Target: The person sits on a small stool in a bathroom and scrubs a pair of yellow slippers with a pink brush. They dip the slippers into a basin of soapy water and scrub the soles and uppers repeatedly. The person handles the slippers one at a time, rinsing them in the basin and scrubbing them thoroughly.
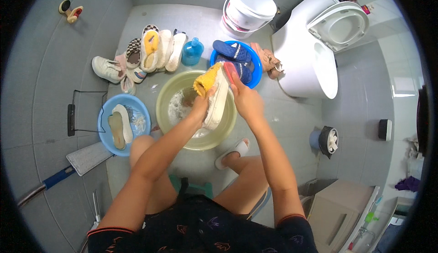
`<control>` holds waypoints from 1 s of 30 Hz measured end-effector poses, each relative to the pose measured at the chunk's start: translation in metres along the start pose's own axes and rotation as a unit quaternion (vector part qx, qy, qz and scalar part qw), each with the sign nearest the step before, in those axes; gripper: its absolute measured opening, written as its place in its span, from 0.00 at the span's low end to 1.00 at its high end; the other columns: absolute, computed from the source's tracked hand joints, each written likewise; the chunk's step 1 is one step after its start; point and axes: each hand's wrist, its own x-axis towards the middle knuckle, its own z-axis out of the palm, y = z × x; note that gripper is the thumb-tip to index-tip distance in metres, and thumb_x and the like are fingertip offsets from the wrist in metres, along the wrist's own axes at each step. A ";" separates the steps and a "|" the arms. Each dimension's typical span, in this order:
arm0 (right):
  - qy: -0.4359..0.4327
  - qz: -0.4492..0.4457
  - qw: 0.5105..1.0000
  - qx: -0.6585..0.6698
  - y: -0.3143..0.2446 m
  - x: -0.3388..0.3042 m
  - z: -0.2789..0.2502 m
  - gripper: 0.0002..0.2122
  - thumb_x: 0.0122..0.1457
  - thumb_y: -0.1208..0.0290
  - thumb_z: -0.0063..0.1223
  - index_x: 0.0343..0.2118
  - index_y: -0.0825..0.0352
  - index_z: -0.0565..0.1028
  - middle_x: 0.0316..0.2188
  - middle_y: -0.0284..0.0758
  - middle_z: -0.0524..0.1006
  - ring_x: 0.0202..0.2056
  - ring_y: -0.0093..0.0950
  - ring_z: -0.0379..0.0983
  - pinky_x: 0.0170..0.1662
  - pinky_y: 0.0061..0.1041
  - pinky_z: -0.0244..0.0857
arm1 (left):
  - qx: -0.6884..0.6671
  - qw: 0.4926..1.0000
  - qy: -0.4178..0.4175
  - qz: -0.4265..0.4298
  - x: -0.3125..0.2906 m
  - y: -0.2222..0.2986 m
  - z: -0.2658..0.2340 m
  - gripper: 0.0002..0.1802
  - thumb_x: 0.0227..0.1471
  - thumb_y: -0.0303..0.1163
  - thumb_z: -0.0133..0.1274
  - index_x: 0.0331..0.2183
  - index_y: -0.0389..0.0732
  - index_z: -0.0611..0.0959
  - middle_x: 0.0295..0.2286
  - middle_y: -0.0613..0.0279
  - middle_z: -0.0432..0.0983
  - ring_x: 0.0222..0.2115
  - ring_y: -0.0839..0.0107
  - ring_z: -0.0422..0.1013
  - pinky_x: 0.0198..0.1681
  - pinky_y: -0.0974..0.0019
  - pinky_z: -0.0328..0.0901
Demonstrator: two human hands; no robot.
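My left hand (200, 107) is closed round a slipper (218, 100) with a fuzzy yellow upper and a thick white sole. The slipper is tilted on edge, its sole turned to the right. In my right hand (247, 100) is a red scrubbing brush (231, 72), pressed to the sole's far end; its bristles are hidden. Both hands are above a pale green basin (164, 126) that holds foamy water. Just behind the brush stands a blue basin (258, 73) with dark blue slippers (232, 50) in it.
Several shoes (107, 69) line the far left, beside a blue bottle (192, 52). A light blue basin (103, 127) holds insoles (123, 121). A white bucket (246, 13), brown sandals (267, 61) and a toilet (305, 54) stand at the far right. A flat mop (89, 157) leans left.
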 end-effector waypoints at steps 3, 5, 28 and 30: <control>-0.066 -0.026 0.997 -0.021 -0.035 -0.035 -0.010 0.24 0.63 0.57 0.44 0.62 0.38 0.58 0.18 0.45 0.76 0.21 0.46 0.74 0.24 0.44 0.66 | -0.113 0.992 0.049 0.016 0.021 -0.001 -0.018 0.25 0.57 0.54 0.48 0.43 0.41 0.77 0.30 0.61 0.75 0.30 0.69 0.74 0.31 0.66 0.71; -0.088 -0.038 0.995 -0.013 -0.047 -0.073 -0.018 0.25 0.62 0.59 0.47 0.62 0.38 0.58 0.17 0.43 0.75 0.19 0.44 0.74 0.22 0.43 0.66 | -0.172 0.983 0.062 -0.011 0.026 0.003 -0.028 0.29 0.56 0.52 0.50 0.46 0.36 0.76 0.34 0.57 0.77 0.32 0.64 0.75 0.36 0.61 0.72; -0.035 -0.076 0.996 -0.026 -0.052 -0.078 -0.028 0.24 0.62 0.57 0.47 0.62 0.41 0.60 0.13 0.41 0.74 0.15 0.42 0.73 0.17 0.39 0.65 | -0.187 0.982 -0.019 -0.019 0.018 -0.002 -0.020 0.31 0.53 0.62 0.46 0.42 0.43 0.78 0.31 0.61 0.76 0.31 0.68 0.74 0.33 0.62 0.71; 0.011 -0.056 0.998 0.010 -0.048 -0.043 -0.027 0.23 0.62 0.57 0.46 0.61 0.40 0.61 0.16 0.43 0.75 0.17 0.43 0.74 0.20 0.41 0.66 | -0.061 0.997 -0.038 0.016 0.015 -0.002 -0.021 0.29 0.54 0.57 0.47 0.46 0.42 0.76 0.31 0.62 0.77 0.31 0.70 0.75 0.32 0.67 0.72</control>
